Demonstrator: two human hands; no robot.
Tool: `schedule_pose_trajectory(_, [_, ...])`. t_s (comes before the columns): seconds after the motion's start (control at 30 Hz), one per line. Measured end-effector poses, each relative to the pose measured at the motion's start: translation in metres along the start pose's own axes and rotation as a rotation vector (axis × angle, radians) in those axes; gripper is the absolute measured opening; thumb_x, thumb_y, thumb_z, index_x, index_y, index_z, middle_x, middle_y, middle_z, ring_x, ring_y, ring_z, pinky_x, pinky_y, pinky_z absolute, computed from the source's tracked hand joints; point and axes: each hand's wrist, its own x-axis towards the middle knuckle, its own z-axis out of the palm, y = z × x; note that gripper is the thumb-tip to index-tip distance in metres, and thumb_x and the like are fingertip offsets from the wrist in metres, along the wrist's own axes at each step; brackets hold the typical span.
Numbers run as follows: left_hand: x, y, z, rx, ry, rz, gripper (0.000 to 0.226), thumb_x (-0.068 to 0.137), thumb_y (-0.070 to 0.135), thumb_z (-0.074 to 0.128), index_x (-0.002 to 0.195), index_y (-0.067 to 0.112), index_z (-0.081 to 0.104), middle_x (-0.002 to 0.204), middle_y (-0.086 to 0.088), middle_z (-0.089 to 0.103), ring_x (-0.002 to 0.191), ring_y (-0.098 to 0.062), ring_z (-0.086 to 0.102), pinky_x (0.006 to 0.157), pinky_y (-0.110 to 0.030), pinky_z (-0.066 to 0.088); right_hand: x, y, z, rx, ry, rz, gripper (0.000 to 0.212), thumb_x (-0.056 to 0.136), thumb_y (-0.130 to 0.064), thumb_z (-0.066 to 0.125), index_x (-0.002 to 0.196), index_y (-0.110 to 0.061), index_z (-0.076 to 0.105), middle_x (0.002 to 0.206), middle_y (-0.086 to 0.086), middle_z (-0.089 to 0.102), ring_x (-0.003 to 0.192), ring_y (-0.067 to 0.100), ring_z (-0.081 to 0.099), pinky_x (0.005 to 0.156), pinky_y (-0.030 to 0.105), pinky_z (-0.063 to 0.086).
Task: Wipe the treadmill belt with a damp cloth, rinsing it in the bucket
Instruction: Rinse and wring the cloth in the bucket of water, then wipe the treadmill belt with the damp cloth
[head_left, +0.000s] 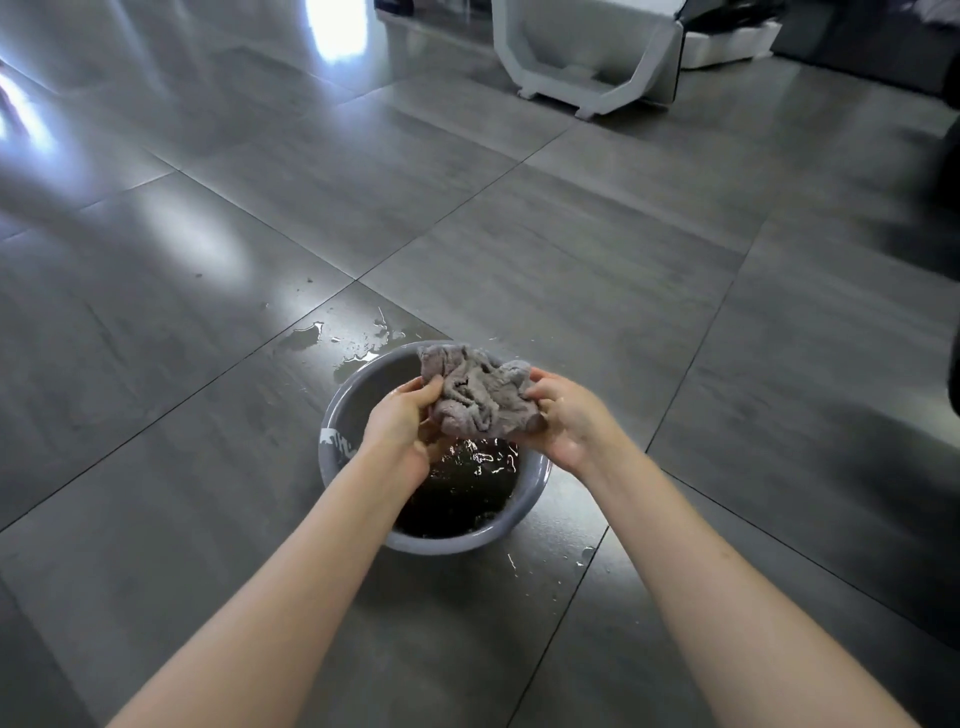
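Holds a crumpled grey cloth (480, 397) directly above the grey plastic basin (447, 544), over its far half and clear of the water (457, 493). Grips the cloth's left end with the left hand (400, 421), fingers and thumb curled into the fabric. Clutches the right end with the right hand (563, 415), fingers folded tightly round the bunched material, skin wet and shining. Keeps both hands close together, with only the wadded cloth between them, both forearms reaching in from the near side of the basin.

In the basin: dark water, rippled, with bright glints just beneath the cloth. On the basin's left outer wall, a white printed mark, partly hidden by the left wrist.

Under the basin: large grey floor tiles (519, 234), glossy, with thin joints. Just beyond the basin's far-left rim, small puddles (306, 335) and scattered splashes; a few more drops (511, 561) just beside its near-right side.

Well beyond the basin, at the far edge of the floor: a white moulded frame (587, 57) standing on the tiles. Far to the basin's right: a dark shape (935, 182), too blurred to identify.
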Motion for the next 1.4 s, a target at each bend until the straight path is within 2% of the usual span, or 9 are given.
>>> schedule_pose_trajectory(0.13, [-0.027, -0.006, 0.016, 0.123, -0.042, 0.139, 0.013, 0.091, 0.009, 0.057, 0.09, 0.021, 0.064, 0.07, 0.003, 0.07, 0.056, -0.011, 0.065, 0.042, -0.022, 0.048, -0.026, -0.011, -0.006, -0.362, 0.089, -0.124, 0.039, 0.081, 0.013, 0.038, 0.104, -0.012, 0.058, 0.085, 0.005, 0.059, 0.067, 0.016, 0.059, 0.047, 0.026, 0.052])
schedule_pose_trajectory(0.27, [-0.058, 0.001, 0.037, 0.3, -0.148, 0.334, 0.014, 0.088, 0.004, 0.06, 0.089, 0.016, 0.067, 0.079, -0.001, 0.073, 0.073, -0.017, 0.069, 0.059, -0.027, 0.055, -0.058, -0.03, -0.023, -0.583, 0.013, -0.253, 0.05, 0.081, 0.003, 0.054, 0.127, -0.018, 0.051, 0.096, 0.003, 0.057, 0.08, 0.01, 0.053, 0.054, 0.014, 0.041])
schedule_pose_trajectory(0.37, [-0.085, 0.007, 0.061, 0.467, -0.256, 0.411, 0.016, 0.088, 0.002, 0.059, 0.09, 0.014, 0.069, 0.081, -0.004, 0.073, 0.074, -0.016, 0.069, 0.067, -0.027, 0.056, -0.085, -0.042, -0.04, -0.57, -0.101, -0.356, 0.059, 0.08, 0.007, 0.062, 0.133, -0.014, 0.048, 0.115, 0.011, 0.059, 0.098, 0.018, 0.058, 0.066, 0.018, 0.046])
schedule_pose_trajectory(0.47, [-0.112, 0.015, 0.084, 0.558, -0.301, 0.45, 0.017, 0.088, 0.003, 0.06, 0.092, 0.016, 0.069, 0.07, 0.006, 0.073, 0.064, -0.008, 0.068, 0.057, -0.021, 0.055, -0.117, -0.057, -0.058, -0.498, -0.145, -0.436, 0.048, 0.08, 0.006, 0.066, 0.125, -0.006, 0.055, 0.106, 0.012, 0.064, 0.088, 0.016, 0.062, 0.065, 0.015, 0.05])
schedule_pose_trajectory(0.7, [-0.177, 0.021, 0.144, 0.783, -0.404, 0.466, 0.016, 0.089, 0.009, 0.061, 0.093, 0.022, 0.068, 0.073, 0.006, 0.069, 0.065, -0.01, 0.064, 0.057, -0.022, 0.05, -0.185, -0.089, -0.097, -0.369, -0.05, -0.505, 0.023, 0.08, 0.002, 0.065, 0.078, -0.016, 0.052, 0.076, 0.0, 0.055, 0.07, 0.012, 0.054, 0.063, 0.022, 0.042])
schedule_pose_trajectory(0.93, [-0.208, -0.033, 0.207, 0.892, -0.416, 0.323, 0.013, 0.092, 0.03, 0.058, 0.1, 0.022, 0.063, 0.085, -0.001, 0.06, 0.072, -0.017, 0.056, 0.057, -0.024, 0.046, -0.223, -0.09, -0.148, -0.233, 0.246, -0.669, 0.027, 0.08, -0.005, 0.071, 0.085, -0.014, 0.046, 0.082, 0.005, 0.054, 0.063, 0.012, 0.055, 0.051, 0.017, 0.045])
schedule_pose_trajectory(1.13, [-0.235, -0.097, 0.264, 0.941, -0.875, 0.353, 0.035, 0.081, 0.042, 0.069, 0.113, 0.027, 0.065, 0.1, 0.004, 0.074, 0.09, -0.014, 0.07, 0.076, -0.03, 0.055, -0.265, -0.104, -0.226, -0.121, 0.441, -0.754, 0.027, 0.081, -0.007, 0.071, 0.1, -0.004, 0.052, 0.085, 0.01, 0.057, 0.072, 0.016, 0.057, 0.063, 0.025, 0.049])
schedule_pose_trajectory(1.3, [-0.253, -0.153, 0.307, 0.878, -1.201, 0.258, 0.049, 0.072, 0.007, 0.077, 0.117, 0.021, 0.063, 0.103, -0.005, 0.073, 0.097, -0.021, 0.069, 0.085, -0.031, 0.056, -0.314, -0.093, -0.29, 0.042, 0.5, -0.795, 0.014, 0.08, -0.008, 0.073, 0.091, -0.007, 0.063, 0.081, 0.008, 0.066, 0.069, 0.016, 0.063, 0.064, 0.027, 0.053])
schedule_pose_trajectory(1.4, [-0.278, -0.183, 0.333, 0.919, -1.317, 0.242, 0.05, 0.068, 0.003, 0.079, 0.112, 0.021, 0.063, 0.097, -0.006, 0.074, 0.087, -0.017, 0.071, 0.073, -0.024, 0.057, -0.359, -0.085, -0.32, 0.063, 0.568, -0.746, 0.012, 0.082, -0.008, 0.071, 0.091, -0.01, 0.063, 0.076, 0.002, 0.068, 0.058, 0.011, 0.064, 0.05, 0.021, 0.05])
